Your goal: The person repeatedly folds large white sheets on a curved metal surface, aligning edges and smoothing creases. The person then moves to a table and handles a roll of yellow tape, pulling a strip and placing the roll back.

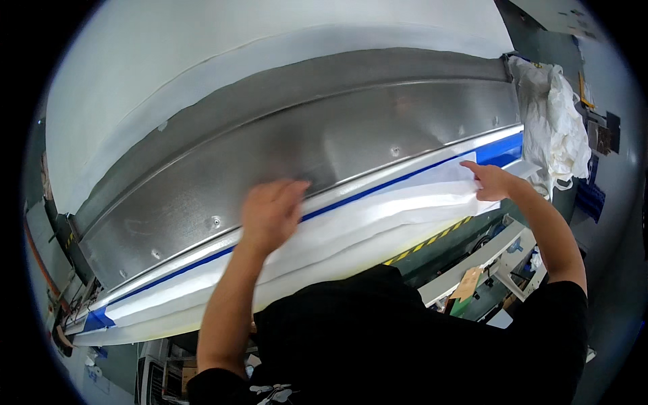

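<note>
A long brushed-metal panel (317, 142) with several screws stretches across the view. White sheeting (378, 216) hangs in folds along its near side, below a narrow blue strip (378, 192). My left hand (270, 212) is over the panel's near edge, left of the middle; its fingers look bent but are smeared by motion, and I see nothing in them. At the right end, my right hand (493, 181) grips the end of the white sheeting. Its index finger reaches toward the blue strip and the other fingers are curled at the sheet.
A large white sheet (270, 34) covers the surface beyond the panel. Crumpled white plastic bags (553, 128) hang at the right end. Below on the right, a light-coloured frame (503, 260) holds assorted items, near yellow-and-black floor tape (425, 243). Boxes (189, 374) stand at lower left.
</note>
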{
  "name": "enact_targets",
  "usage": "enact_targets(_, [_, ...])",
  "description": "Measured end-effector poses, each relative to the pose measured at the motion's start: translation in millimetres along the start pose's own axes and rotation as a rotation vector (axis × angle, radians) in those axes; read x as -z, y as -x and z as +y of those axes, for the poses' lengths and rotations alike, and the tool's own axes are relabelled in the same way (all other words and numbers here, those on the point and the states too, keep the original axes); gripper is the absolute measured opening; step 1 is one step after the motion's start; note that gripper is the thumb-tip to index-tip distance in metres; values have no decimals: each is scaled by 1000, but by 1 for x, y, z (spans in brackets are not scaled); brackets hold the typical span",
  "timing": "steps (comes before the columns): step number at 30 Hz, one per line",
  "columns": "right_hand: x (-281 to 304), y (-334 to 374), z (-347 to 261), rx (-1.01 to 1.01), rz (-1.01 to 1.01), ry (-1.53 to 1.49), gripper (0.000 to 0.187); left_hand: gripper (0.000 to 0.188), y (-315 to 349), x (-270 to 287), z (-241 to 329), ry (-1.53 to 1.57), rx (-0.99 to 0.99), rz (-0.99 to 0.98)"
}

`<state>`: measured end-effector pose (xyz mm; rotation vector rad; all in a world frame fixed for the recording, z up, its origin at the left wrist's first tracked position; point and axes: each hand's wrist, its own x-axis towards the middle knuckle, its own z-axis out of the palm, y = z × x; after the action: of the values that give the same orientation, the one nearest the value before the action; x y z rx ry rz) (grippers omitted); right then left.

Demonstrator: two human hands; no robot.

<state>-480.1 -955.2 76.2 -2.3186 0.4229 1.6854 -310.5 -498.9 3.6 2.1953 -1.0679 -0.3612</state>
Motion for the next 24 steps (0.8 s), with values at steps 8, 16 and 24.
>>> enact_targets(8, [-17, 0, 56, -51, 563, -268, 80, 23, 0, 25, -4, 26, 159, 46])
enact_targets(16, [-31, -20, -26, 397, 718, -430, 65, 24, 121, 93, -20, -67, 639, 382])
enact_targets(24, [-4, 10, -227, 908, 162, -877, 64, 18, 122, 54, 134, 141, 659, 644])
